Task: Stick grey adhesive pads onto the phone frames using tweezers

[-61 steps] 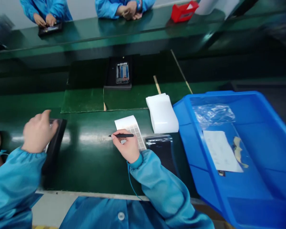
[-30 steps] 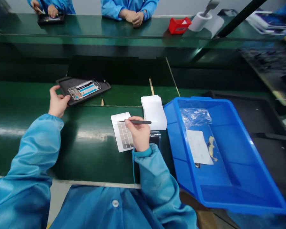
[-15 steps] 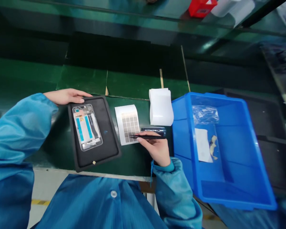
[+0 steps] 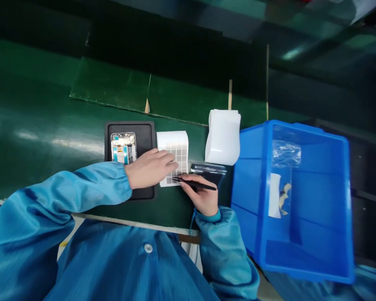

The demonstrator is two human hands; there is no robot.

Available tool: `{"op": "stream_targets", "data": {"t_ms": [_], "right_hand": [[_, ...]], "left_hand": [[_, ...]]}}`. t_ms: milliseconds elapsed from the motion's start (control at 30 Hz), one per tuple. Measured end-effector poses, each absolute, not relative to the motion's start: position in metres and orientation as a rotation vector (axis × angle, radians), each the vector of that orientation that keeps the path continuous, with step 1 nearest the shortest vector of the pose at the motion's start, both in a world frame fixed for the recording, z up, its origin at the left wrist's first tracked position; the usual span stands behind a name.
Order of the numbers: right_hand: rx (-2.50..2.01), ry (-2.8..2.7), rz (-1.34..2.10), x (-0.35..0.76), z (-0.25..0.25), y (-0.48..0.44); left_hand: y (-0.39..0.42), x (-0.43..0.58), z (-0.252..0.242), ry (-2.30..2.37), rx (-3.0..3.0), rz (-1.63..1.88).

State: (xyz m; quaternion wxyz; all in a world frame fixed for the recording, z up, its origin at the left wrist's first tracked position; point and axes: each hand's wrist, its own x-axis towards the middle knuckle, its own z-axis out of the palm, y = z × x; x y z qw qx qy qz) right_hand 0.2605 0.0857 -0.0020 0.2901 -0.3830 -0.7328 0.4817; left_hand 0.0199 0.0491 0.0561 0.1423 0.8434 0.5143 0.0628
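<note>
My right hand (image 4: pixel 203 196) pinches black tweezers (image 4: pixel 197 184), their tips at the lower part of a white sheet of small grey square stickers (image 4: pixel 183 146). My left hand (image 4: pixel 152 167) reaches across from the left, its fingers laid over the sheet's left side and holding nothing I can see. Under that arm, a black tray (image 4: pixel 146 133) carries an opened phone (image 4: pixel 123 139) with its inner parts showing; the sleeve covers the phone's lower end. Just right of the sheet lies a clear plastic roll or film (image 4: pixel 208 168), partly behind my right hand.
A stack of curled white sheets (image 4: pixel 223 138) lies behind the clear film. At the right stands a large blue bin (image 4: pixel 319 209) with a plastic bag (image 4: pixel 286 154), white paper (image 4: pixel 274 195) and a torn beige scrap (image 4: pixel 284 198) inside. Dark trays (image 4: pixel 368 175) sit beyond it.
My left hand has left the tray's upper edge and moved right onto the sticker sheet. The tray now sits straighter. My right hand keeps the tweezers at the sheet. The view has shifted.
</note>
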Motion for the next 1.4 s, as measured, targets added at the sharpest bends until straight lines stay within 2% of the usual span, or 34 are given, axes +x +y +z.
{"op": "stream_targets", "data": {"t_ms": [1067,1400], "right_hand": [[-1.061,-1.942,1.320,0.260,-0.003,0.085],[-1.099,-1.700,1.425,0.268,0.022,0.077]], "left_hand": [[0.047,0.028,0.045,1.569,2.405,0.122],[0.049,0.022,0.044,1.510,2.354,0.234]]}}
